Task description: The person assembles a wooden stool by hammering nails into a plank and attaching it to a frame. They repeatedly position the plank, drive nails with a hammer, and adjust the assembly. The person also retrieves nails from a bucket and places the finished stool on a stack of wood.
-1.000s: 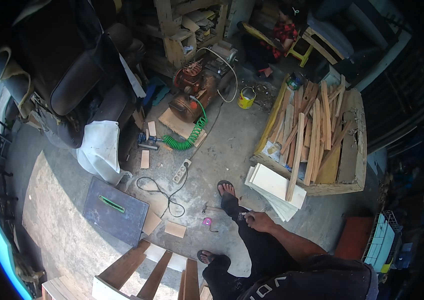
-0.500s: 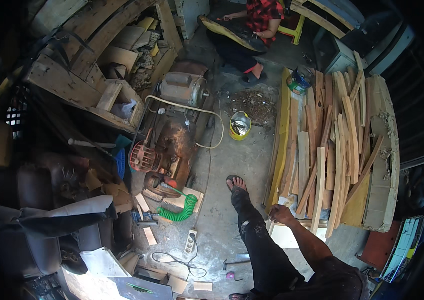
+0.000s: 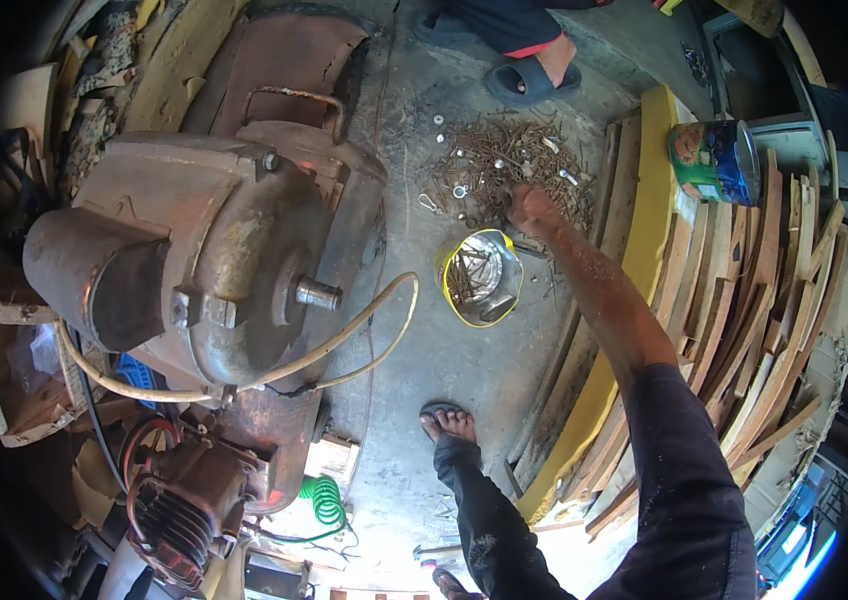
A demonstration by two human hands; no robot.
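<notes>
My right hand (image 3: 534, 212) reaches down into a pile of rusty nails and screws (image 3: 504, 150) on the concrete floor. Its fingers are curled together among the nails; what lies between them is hidden. Just below and to the left of that hand stands a small yellow-rimmed tin (image 3: 447, 285) with a shiny inside and several long nails in it. Light metal pieces, such as a ring-shaped fitting (image 3: 460, 191) and a carabiner-like clip (image 3: 428, 203), lie along the pile's left edge. My left hand is out of view.
A large rusty motor (image 3: 234, 240) and a hose (image 3: 384, 305) take up the left. Long wooden strips (image 3: 734, 300) lie stacked on the right behind a yellow edge (image 3: 594, 420), with a green can (image 3: 716, 160) on top. Another person's sandalled foot (image 3: 544, 75) rests beyond the pile.
My view has moved closer to the nail pile and tin. My right hand has gone from beside the wooden strips' near end down into the nails.
</notes>
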